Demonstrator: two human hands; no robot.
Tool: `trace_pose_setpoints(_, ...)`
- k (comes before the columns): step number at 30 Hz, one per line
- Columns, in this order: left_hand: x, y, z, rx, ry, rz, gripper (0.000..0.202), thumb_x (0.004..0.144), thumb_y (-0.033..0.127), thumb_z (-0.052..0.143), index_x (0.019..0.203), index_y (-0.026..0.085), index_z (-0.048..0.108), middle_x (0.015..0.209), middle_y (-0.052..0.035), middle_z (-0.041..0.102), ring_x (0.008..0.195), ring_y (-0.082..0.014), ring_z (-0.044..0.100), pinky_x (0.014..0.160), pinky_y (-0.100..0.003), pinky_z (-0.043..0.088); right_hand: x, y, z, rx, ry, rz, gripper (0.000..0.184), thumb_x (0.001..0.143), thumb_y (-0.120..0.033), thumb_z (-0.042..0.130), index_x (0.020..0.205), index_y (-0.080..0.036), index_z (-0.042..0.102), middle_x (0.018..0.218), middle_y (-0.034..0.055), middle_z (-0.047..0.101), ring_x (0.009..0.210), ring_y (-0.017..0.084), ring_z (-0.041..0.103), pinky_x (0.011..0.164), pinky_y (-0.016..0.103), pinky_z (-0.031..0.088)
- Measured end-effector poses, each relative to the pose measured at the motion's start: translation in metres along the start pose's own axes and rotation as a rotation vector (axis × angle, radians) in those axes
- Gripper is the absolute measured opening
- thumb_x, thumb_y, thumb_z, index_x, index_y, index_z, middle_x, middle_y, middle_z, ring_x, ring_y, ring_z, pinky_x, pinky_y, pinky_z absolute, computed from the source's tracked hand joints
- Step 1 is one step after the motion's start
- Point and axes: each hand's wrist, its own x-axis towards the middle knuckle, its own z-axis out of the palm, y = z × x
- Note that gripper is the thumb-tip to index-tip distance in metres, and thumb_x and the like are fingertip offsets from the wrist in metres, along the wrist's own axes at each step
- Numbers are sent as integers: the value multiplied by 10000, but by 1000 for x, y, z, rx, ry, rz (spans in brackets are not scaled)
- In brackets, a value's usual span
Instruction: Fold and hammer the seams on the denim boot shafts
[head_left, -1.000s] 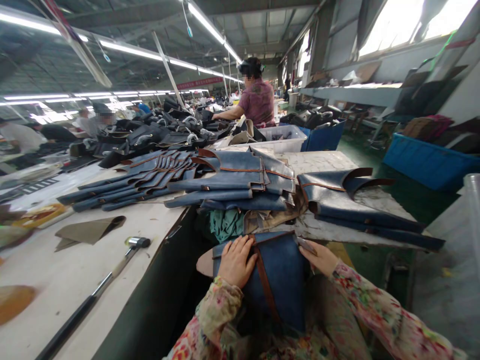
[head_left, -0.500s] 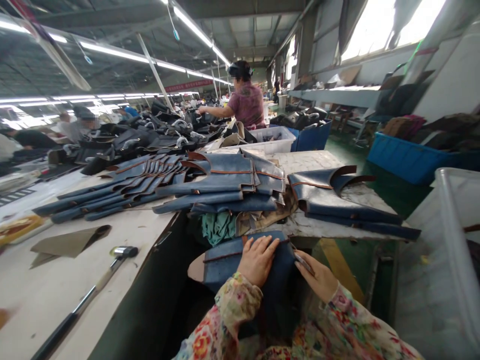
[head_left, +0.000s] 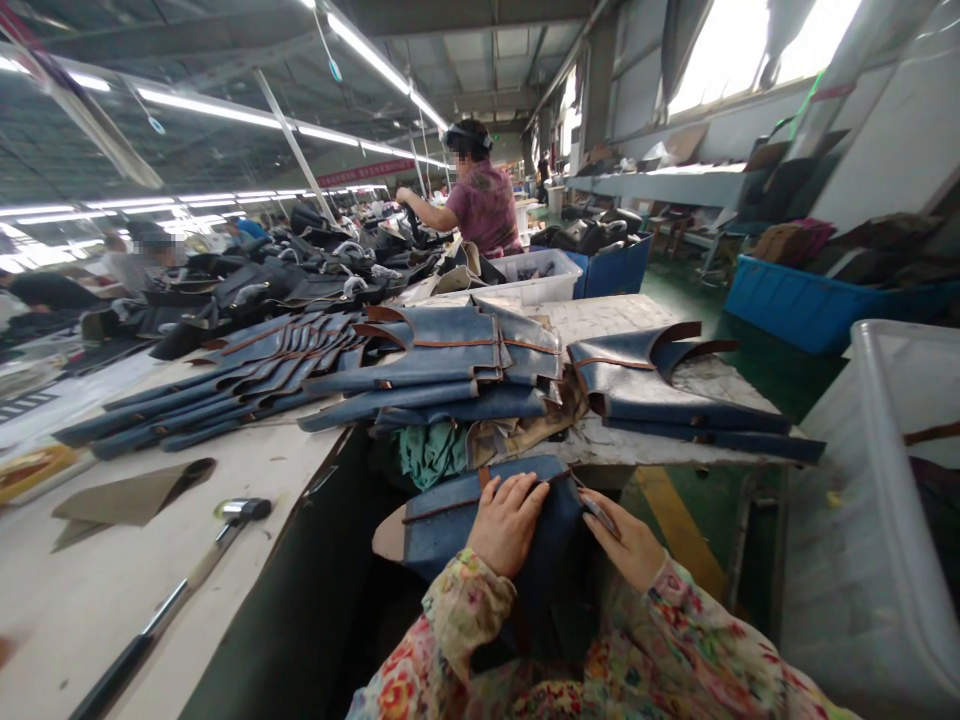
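Note:
A blue leather piece with brown trim (head_left: 442, 515) lies across my lap below the table edge. My left hand (head_left: 510, 520) rests flat on top of it, fingers spread and pressing it down. My right hand (head_left: 626, 540) grips its right edge, with a small flat thing pinched under the thumb that I cannot make out. Both sleeves are floral. Just beyond my hands, stacks of similar blue leather pieces (head_left: 442, 365) cover the table (head_left: 112, 590), and one more blue leather stack (head_left: 675, 390) lies to the right.
A hammer (head_left: 187, 580) and a tan folded piece (head_left: 127, 497) lie on the table at left. A clear plastic bin (head_left: 877, 520) stands at right, blue crates (head_left: 810, 305) behind it. A person in a purple shirt (head_left: 484, 205) works farther along the table.
The view has swung right, bringing the clear bin into sight. My left hand slid right across the leather piece, and the piece has turned to lie flatter and lower.

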Motion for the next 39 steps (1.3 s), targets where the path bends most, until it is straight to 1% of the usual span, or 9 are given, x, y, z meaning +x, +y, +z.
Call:
trace_pose_setpoints(4,5,4,-4,-31,51,-67,301,834,155,386,1109,218,491,1157,-40,530,1077,-173,444,949,-379,325,0,-2,-2,-2,20,-11,352,861,-380,358,1143,-216,491,1181,49,517,1094,196,476,963,360,388)
trace_pose_setpoints(7,10,8,-5,8,88,-110,269,821,149,398,1051,204,527,1111,-57,537,1033,-193,451,896,-378,360,1,-2,-2,-7,13,-21,342,864,-371,360,1144,-220,485,1195,52,504,1100,195,471,968,358,385)
trace_pose_setpoints(10,14,13,-3,64,49,-77,302,822,150,392,1094,199,514,1083,-65,544,996,-210,455,847,-378,384,0,2,-1,-21,7,-76,329,872,-345,352,1148,-210,472,1230,71,464,1138,193,431,992,367,357)
trace_pose_setpoints(15,21,24,10,77,16,-17,353,836,159,372,1181,151,450,1085,-64,543,1003,-207,442,867,-351,375,0,5,-5,-75,1,-146,348,879,-326,343,1184,-195,447,1274,102,392,1176,210,382,1003,388,336)
trace_pose_setpoints(21,32,33,19,54,44,-63,345,863,263,358,1179,161,449,1073,-73,548,988,-212,452,827,-381,381,14,-6,-28,-213,33,-90,442,895,-357,302,1300,-180,320,1223,102,429,1130,198,423,978,361,358)
trace_pose_setpoints(24,35,34,20,43,52,-75,342,868,270,348,1183,175,441,1075,-61,549,992,-210,451,829,-387,373,22,-9,-32,-340,38,-75,430,893,-365,307,1265,-170,397,1137,102,493,1056,214,468,926,380,395)
trace_pose_setpoints(29,35,29,19,52,58,-75,290,858,241,369,1117,178,482,1037,-51,555,969,-193,464,836,-374,381,32,-19,-26,-514,56,-187,368,880,-280,341,1175,-141,510,1071,106,524,984,218,480,880,372,414)
trace_pose_setpoints(33,29,24,17,51,53,-98,284,858,222,373,1120,186,478,1027,-34,554,977,-180,466,839,-349,399,37,-25,-18,-558,94,-293,335,888,-242,341,1153,-150,524,1047,93,526,973,206,463,872,371,414)
trace_pose_setpoints(39,12,13,11,63,66,-123,333,857,219,368,1171,153,461,1050,-49,565,1001,-195,471,876,-346,406,38,-26,0,-565,63,-326,317,887,-185,340,1142,-116,516,1025,104,525,973,202,443,865,370,422)
